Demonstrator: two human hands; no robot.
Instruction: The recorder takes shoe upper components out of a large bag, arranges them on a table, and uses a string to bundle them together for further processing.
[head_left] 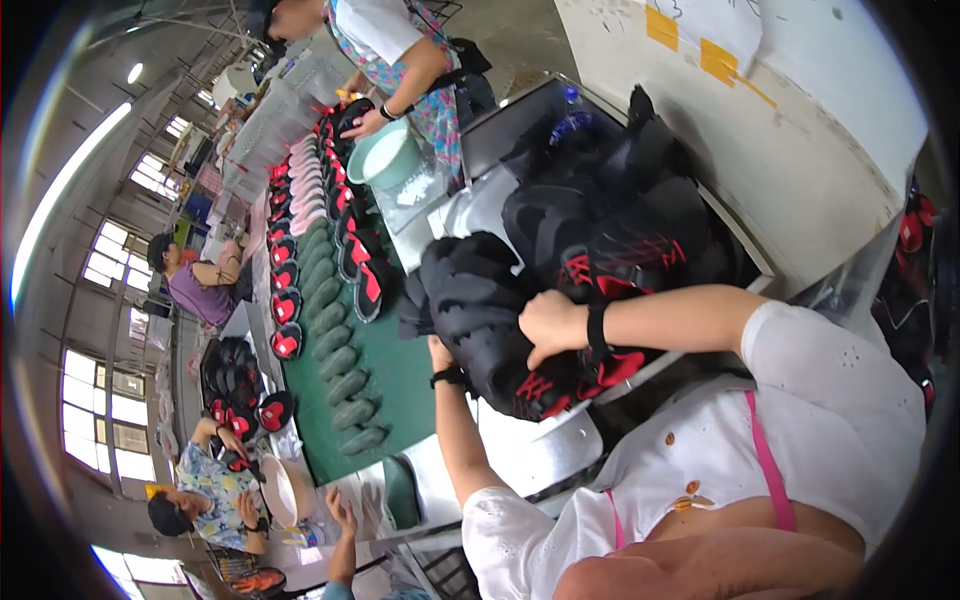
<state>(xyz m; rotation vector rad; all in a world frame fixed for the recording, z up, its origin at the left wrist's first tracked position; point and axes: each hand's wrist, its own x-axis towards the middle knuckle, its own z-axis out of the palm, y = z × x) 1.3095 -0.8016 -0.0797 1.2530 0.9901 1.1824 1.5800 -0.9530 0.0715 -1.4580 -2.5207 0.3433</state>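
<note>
A bundle of black shoe uppers (475,300) with red trim is lifted in front of me. My right hand (550,325), with a black band on the wrist, is closed in a fist on the bundle's right side. My left hand (440,352), with a dark watch on the wrist, reaches up under the bundle's lower left; its fingers are hidden behind the uppers. Behind the bundle, more black and red uppers (620,230) are heaped in a grey bin (500,130).
A green conveyor belt (395,375) runs away to the left, carrying rows of green shoe lasts (335,340), pink ones (305,185) and black-red shoes (285,305). A person (400,60) with a pale green basin (390,155) works at the far end; other people sit along the left side.
</note>
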